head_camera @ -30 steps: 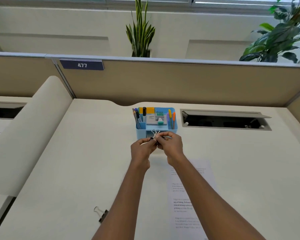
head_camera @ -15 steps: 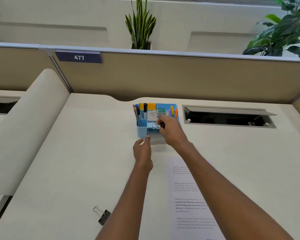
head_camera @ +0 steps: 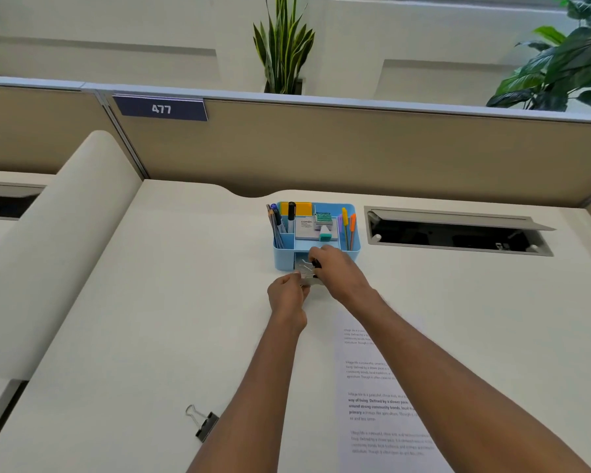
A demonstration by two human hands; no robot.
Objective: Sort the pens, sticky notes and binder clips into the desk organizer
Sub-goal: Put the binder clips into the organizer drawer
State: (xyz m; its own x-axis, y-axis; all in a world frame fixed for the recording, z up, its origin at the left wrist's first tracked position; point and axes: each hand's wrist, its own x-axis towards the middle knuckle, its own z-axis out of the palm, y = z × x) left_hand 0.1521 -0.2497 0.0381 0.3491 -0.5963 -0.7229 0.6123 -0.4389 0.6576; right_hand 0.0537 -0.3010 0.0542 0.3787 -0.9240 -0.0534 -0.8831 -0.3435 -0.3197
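Binder clip (head_camera: 315, 265) is pinched in my right grip (head_camera: 338, 271), right over the pulled-out drawer (head_camera: 302, 269) of the organizer (head_camera: 282, 257). Left grip (head_camera: 287, 295), just beside, pinches the drawer front. Best approach, imo: lower the clip w/ wire arms flat, release inside, hold the drawer steady. 2nd clip (head_camera: 205, 426) lies on the bench (head_camera: 133, 319), well behind the left grip.

organizer (head_camera: 283, 259) light blue | sticky notes (head_camera: 303, 209) yellow | binder clip (head_camera: 207, 425) black, silver | sign (head_camera: 160, 108) navy, white digits
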